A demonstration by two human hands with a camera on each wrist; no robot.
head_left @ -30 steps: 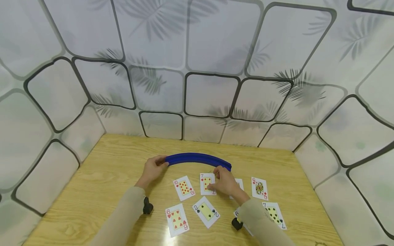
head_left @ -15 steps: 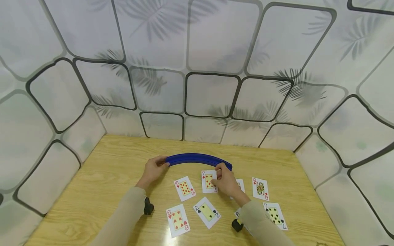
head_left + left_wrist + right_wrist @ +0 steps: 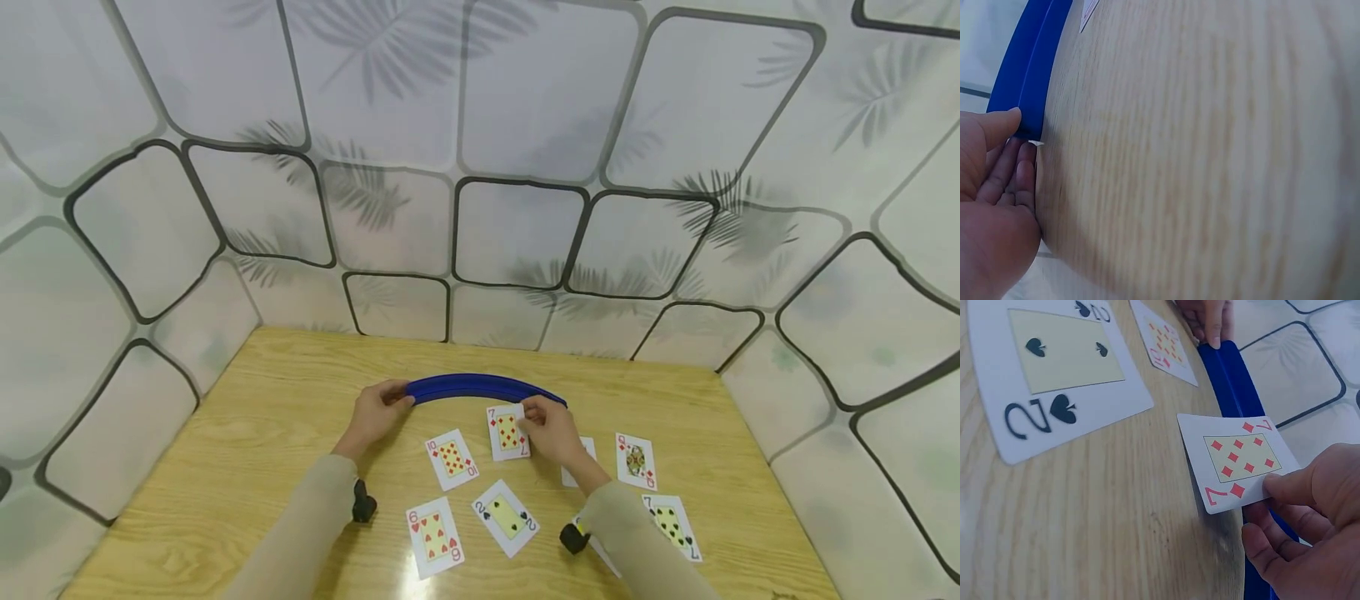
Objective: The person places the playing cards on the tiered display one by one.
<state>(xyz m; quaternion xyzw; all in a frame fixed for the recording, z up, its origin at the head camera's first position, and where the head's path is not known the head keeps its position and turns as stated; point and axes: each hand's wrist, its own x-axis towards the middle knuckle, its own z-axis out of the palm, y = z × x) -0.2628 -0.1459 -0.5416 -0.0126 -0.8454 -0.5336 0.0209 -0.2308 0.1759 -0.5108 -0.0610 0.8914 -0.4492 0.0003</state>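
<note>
A blue curved playing-card holder [image 3: 472, 385] lies at the back of the cards. My left hand [image 3: 377, 415] pinches its left end, the thumb on top and the fingers curled beneath in the left wrist view. With thumb and fingers my right hand [image 3: 553, 432] pinches the seven of diamonds [image 3: 1241, 461], face up and lifted off the table, tilted, just in front of the holder's right half. The right wrist view shows the holder [image 3: 1230, 375] passing behind that card. In front lie the ten of diamonds [image 3: 452, 459] and the two of spades [image 3: 506, 517].
The six of hearts [image 3: 435, 537] lies at the front left. To the right are the queen of diamonds [image 3: 636, 461] and the seven of spades [image 3: 673, 527]. My right arm partly covers two more cards. A patterned wall [image 3: 517, 233] rises behind the wooden table [image 3: 300, 367].
My right hand has raised the seven of diamonds off the table and moved it back toward the blue card holder. My left hand has stayed at the holder's left end.
</note>
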